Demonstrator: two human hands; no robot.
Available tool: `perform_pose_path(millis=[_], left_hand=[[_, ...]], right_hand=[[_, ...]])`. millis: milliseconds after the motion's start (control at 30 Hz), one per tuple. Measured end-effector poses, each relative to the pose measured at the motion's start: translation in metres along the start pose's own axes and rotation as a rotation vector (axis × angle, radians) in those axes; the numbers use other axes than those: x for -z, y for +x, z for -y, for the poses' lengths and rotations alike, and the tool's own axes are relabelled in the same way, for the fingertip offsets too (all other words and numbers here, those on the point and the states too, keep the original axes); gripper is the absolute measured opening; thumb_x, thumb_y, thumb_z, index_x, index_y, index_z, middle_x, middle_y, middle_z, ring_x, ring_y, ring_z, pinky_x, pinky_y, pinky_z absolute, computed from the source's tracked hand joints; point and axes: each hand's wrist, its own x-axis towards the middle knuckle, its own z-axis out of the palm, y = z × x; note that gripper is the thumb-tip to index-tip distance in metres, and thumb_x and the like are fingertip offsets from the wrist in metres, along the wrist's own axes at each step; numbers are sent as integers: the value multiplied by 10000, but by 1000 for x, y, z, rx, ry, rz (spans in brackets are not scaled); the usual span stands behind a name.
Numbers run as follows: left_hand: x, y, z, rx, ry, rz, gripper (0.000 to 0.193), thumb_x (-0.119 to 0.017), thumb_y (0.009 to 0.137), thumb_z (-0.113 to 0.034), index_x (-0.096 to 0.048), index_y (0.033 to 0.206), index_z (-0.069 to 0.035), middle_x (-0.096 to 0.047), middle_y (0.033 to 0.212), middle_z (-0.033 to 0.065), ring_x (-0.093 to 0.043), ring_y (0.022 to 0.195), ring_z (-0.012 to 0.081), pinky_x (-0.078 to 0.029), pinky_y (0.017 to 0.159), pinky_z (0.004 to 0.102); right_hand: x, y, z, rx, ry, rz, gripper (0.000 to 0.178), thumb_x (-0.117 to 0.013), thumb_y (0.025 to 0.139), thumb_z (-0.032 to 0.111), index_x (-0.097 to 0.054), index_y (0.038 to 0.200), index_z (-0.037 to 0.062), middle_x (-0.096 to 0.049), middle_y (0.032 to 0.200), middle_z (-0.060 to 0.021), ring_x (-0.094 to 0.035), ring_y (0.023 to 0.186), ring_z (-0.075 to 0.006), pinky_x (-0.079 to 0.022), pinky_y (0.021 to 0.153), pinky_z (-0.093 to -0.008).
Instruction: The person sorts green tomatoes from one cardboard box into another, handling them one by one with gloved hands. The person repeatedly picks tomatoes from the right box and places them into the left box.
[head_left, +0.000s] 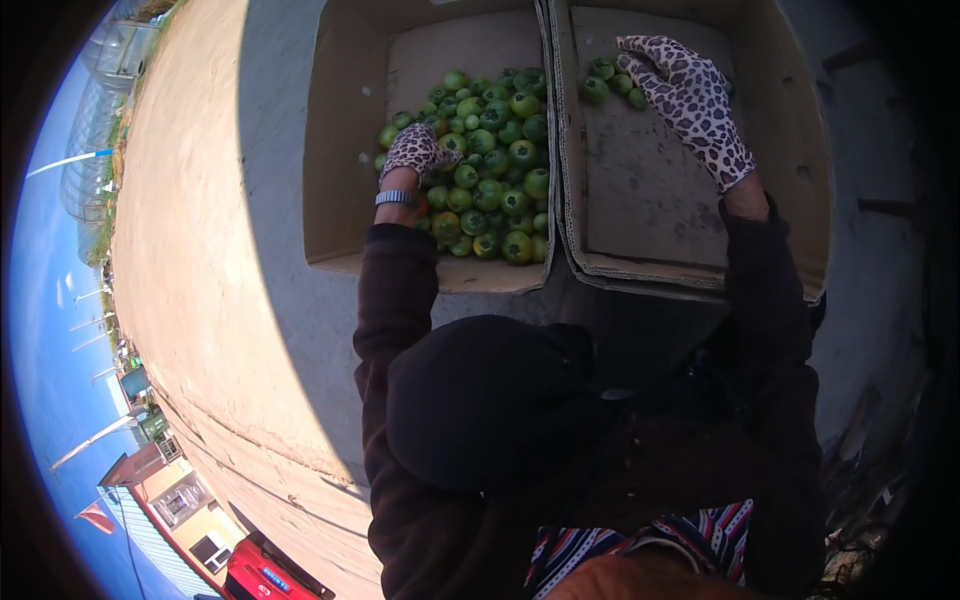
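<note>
Both of my hands wear leopard-print gloves. In the left cardboard box (pixel 335 200), my left hand (pixel 414 152) rests on a heap of green tomatoes (pixel 488 140), with its thumb spread away from the fingers. Its fingertips are partly lost among the fruit. A few tomatoes in the heap show orange or red. Over in the right cardboard box (pixel 797 170), my right hand (pixel 680 90) is at the far part, fingers stretched to the left and apart from the thumb. Just beside and under it lie several green tomatoes (pixel 596 90) on the box bottom.
The two boxes stand side by side, walls touching, on grey shaded concrete (pixel 275 120). Sunlit ground (pixel 200 200) stretches out to the left. Farther off are a red vehicle (pixel 265 570), a building (pixel 185 500) and greenhouse frames (pixel 95 170).
</note>
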Motion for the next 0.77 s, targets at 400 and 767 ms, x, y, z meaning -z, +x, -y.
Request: perform_pose_path(millis=[400,767], left_hand=[[36,-37,-33,-178,-604,-630,300,-608,861,-257,-659,999,5,-676,877,144,-650,783,202,-513,700,326],[30,-36,-37,-250,-930,-618,219,-596,884,-157,-658,1042,-19,-675,908,93,-630,752,115,-518,665,257]], right_hand=[[-44,-25,-98,-316,-350,410,407,-545,863,174,-509,1263,114,-524,1257,-134,-490,1167,-298,-398,983,-400],[-106,-38,-136,-198,-439,484,607,-605,821,176,-365,1378,145,-492,1290,-174,-514,1136,-332,-417,974,-405]])
